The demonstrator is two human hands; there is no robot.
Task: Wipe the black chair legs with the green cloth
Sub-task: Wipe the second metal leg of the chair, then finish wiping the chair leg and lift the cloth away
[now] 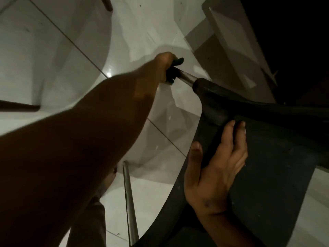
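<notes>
A black chair (267, 166) lies tipped over, its underside facing me. One leg (187, 77) sticks out from a black socket toward the upper left. My left hand (164, 67) reaches far out and is closed around that leg near its end, with the dark green cloth (175, 65) bunched between fingers and leg. My right hand (215, 168) grips the edge of the chair's seat at lower centre, thumb on the near side and fingers pressed on the underside. A second leg (130, 202) runs down toward the bottom edge.
The floor is glossy white tile (53, 59) with dark grout lines. Brown wooden furniture legs show at top (106, 3) and at left (19, 106). A grey step or ledge (231, 41) rises at upper right, dark beyond it.
</notes>
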